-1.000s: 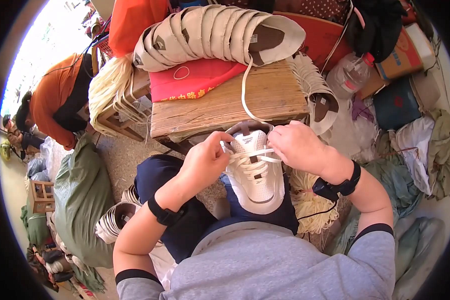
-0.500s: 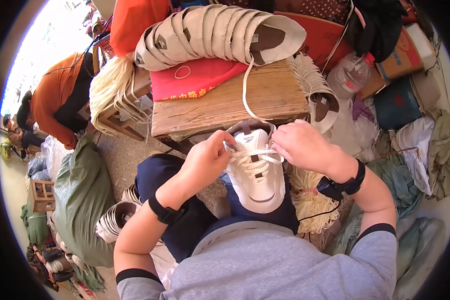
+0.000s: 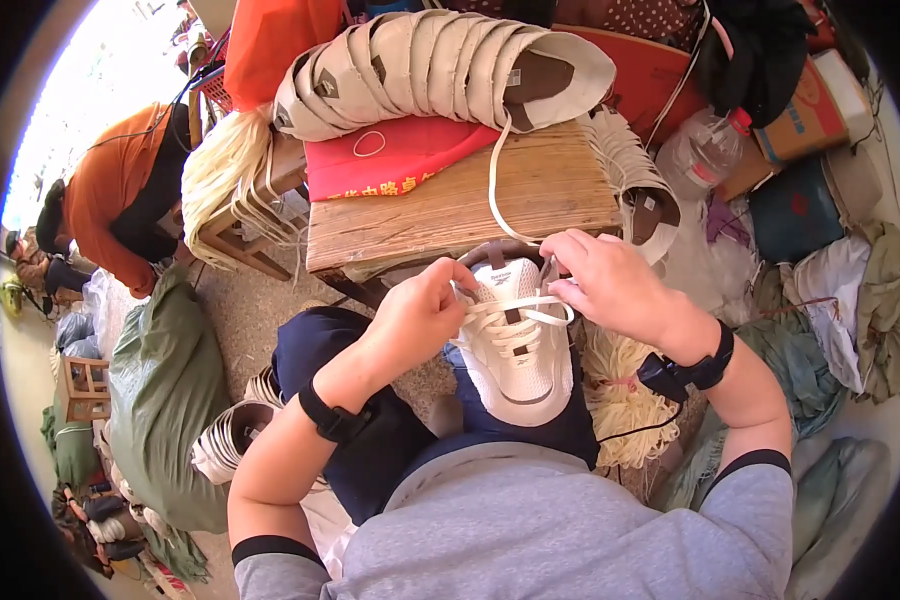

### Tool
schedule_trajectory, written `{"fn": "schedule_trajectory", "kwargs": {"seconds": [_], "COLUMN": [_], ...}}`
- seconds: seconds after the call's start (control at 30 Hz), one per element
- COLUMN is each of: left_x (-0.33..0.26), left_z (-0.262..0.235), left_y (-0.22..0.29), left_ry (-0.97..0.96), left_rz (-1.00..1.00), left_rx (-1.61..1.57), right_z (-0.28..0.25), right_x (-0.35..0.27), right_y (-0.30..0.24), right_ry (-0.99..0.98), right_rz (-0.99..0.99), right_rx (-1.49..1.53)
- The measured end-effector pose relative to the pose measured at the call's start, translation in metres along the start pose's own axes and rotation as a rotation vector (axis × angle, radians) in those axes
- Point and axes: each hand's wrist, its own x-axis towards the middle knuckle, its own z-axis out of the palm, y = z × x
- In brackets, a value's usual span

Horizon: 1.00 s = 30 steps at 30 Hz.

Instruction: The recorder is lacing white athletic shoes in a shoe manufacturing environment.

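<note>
A white and cream shoe upper (image 3: 518, 362) rests on my lap, its toe toward me and its tongue toward the bench. Cream shoelace (image 3: 515, 312) crosses its front in several rows. At the upper's left side, my left hand (image 3: 422, 314) is closed, thumb and fingers pinched by the eyelet edge with the lace. My right hand (image 3: 602, 274) pinches at the right eyelet edge, where a lace loop bulges out below the fingers. The fingertips partly hide what they grip. One lace strand runs from the opening up onto the wooden bench (image 3: 450, 215).
A row of nested beige uppers (image 3: 420, 70) lies on the bench beside a red cloth (image 3: 390, 155). Bundled cream laces (image 3: 625, 400) hang at my right. A plastic bottle (image 3: 705, 150) stands behind. Green sacks (image 3: 165, 400) fill the left; another person (image 3: 120, 200) bends over there.
My right hand has shifted slightly up along the right eyelet edge, and the lace loop there shows more freely. My left hand stays nearly in place.
</note>
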Motion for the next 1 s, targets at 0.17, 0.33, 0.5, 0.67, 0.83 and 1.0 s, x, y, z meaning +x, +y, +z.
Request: {"fn": "schedule_trajectory", "kwargs": {"seconds": [0.17,0.33,0.5,0.67,0.83,1.0], "left_x": [0.0027,0.0062,0.009,0.0045,0.003,0.0052], "left_z": [-0.0018,-0.0059,-0.0065,-0.0047,-0.0024,0.0003], "left_y": [-0.0011,-0.0021,-0.0068,-0.004,-0.0022,-0.0049], "left_ry": [-0.028,-0.08,-0.129,-0.129,-0.109,-0.032], "left_rz": [0.007,-0.026,-0.044,-0.058,-0.064,0.085], "left_rx": [-0.037,-0.151,-0.133,-0.183,-0.158,0.034], "right_z": [0.0015,0.0025,0.0029,0.0029,0.0007,0.0003], "right_x": [0.0005,0.0028,0.0031,0.0019,0.0025,0.0029], "right_y": [0.0064,0.0074,0.0086,0.008,0.0059,0.0059], "right_ry": [-0.059,-0.084,-0.094,-0.122,-0.121,-0.131], "right_rz": [-0.074,-0.026,-0.004,0.04,0.024,0.014], "right_rx": [0.032,0.106,0.172,0.173,0.176,0.171]}}
